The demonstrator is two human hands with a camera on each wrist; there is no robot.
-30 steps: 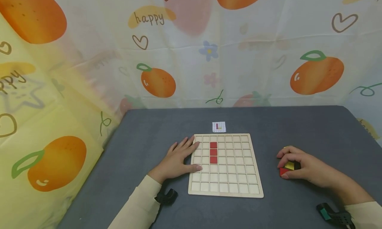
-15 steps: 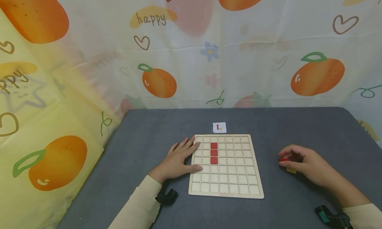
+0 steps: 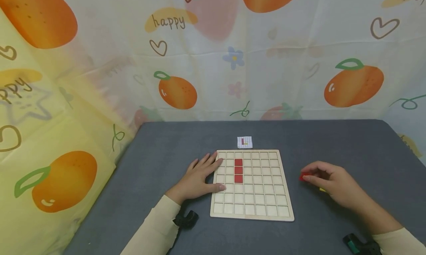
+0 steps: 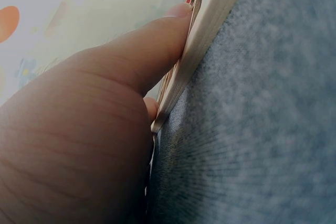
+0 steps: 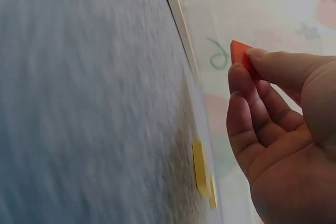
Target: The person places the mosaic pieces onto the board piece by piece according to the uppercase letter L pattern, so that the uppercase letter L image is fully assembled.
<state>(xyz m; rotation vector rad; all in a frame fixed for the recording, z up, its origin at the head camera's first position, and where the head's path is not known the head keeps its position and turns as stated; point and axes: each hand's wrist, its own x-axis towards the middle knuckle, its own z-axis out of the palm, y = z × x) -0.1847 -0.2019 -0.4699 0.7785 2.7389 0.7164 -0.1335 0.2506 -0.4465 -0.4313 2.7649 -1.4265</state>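
Observation:
My right hand [image 3: 336, 181] pinches a red square tile [image 5: 241, 56] between thumb and fingertips, held above the table to the right of the board. Below that hand lie yellow tiles [image 5: 200, 169], mostly hidden by it in the head view. A pale wooden grid board [image 3: 253, 218] lies on the table, with a column of 3 red tiles [image 3: 238, 170] in its upper left part. At the board's left edge rests my left hand [image 3: 198, 177], fingers spread and straight, thumb and fingertips touching the rim.
Behind the board lies a small card [image 3: 244, 142] printed with a grid and coloured squares. The dark grey table [image 3: 179, 136] meets a fruit-print cloth [image 3: 213, 74] at its back. Each wrist wears a black strap mount [image 3: 186, 220].
My right hand has picked up the red tile from the group of tiles and moved left with it, toward the board. The left hand stays in place.

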